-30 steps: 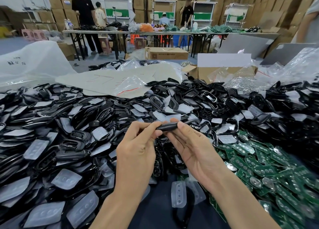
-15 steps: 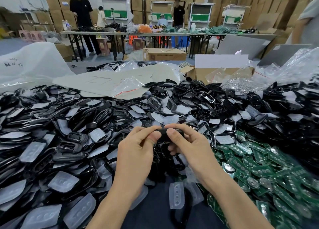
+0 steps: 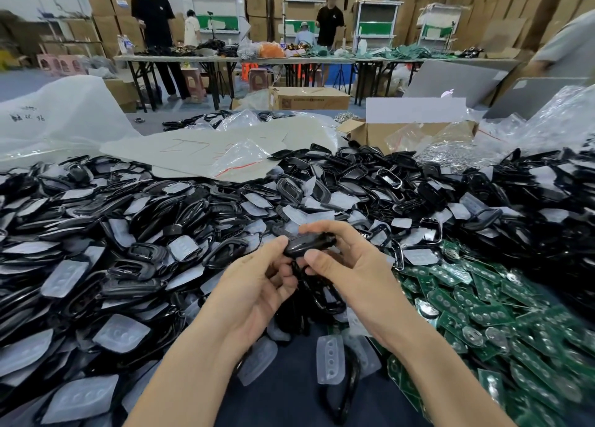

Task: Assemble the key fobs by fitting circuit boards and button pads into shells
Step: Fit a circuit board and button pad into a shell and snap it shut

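Held part: a black key fob shell point(image 3: 309, 245) was raised above the heap, lying roughly level between both hands.
Left hand: the left hand point(image 3: 254, 285) pinched the shell's left end between thumb and forefinger; the other fingers were curled beneath.
Right hand: the right hand point(image 3: 351, 272) gripped the shell's right end, with the fingers curled over the top and the thumb pressed against the near edge.
Shell contents: it could not be told whether a board or pad sat inside.
Loose shells: a heap of black shells point(image 3: 96, 233) covered the table's left and far side.
Button pads: translucent button pads point(image 3: 330, 359) lay mixed into the heap and just below the wrists.
Circuit boards: green circuit boards point(image 3: 483, 314) were piled to the right of the hands.
Work surface: a dark blue table point(image 3: 289, 404) showed between the forearms.
Background: an open cardboard box point(image 3: 386, 134) stood beyond the heap.
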`<state>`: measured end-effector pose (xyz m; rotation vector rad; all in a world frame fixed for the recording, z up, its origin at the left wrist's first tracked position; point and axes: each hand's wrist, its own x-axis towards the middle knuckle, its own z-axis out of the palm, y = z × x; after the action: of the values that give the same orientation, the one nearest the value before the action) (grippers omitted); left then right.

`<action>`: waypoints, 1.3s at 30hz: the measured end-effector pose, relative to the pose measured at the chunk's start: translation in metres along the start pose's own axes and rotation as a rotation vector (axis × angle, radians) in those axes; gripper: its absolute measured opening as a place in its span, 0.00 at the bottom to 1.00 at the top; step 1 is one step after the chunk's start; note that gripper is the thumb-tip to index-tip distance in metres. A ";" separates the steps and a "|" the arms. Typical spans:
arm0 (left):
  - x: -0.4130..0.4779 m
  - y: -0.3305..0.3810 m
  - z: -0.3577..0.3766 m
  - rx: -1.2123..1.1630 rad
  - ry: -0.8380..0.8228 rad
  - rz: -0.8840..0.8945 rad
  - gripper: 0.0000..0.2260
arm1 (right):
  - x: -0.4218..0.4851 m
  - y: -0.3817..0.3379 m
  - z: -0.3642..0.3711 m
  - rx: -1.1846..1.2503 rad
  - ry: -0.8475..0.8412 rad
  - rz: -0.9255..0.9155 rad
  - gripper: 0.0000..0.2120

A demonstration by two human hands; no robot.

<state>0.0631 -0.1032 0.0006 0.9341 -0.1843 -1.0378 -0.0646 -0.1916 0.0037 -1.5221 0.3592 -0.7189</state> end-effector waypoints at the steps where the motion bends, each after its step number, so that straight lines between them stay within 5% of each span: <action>1: -0.001 0.001 0.000 -0.035 -0.010 -0.024 0.06 | 0.000 -0.001 0.000 -0.047 -0.003 -0.016 0.13; 4: -0.002 0.000 0.002 -0.016 0.002 0.002 0.05 | 0.001 0.000 0.001 -0.139 0.023 -0.052 0.15; 10: -0.012 -0.012 0.003 0.648 -0.007 0.614 0.07 | 0.002 -0.002 0.000 -0.050 0.129 -0.128 0.13; 20: -0.015 -0.016 0.001 1.006 0.056 1.078 0.09 | -0.001 -0.004 0.004 0.101 0.113 -0.079 0.05; 39: -0.019 -0.016 0.005 0.954 0.154 1.115 0.14 | -0.003 -0.006 0.010 0.140 0.091 -0.049 0.05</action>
<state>0.0400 -0.0941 -0.0024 1.4673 -0.9980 0.2328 -0.0615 -0.1818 0.0098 -1.3732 0.3338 -0.8374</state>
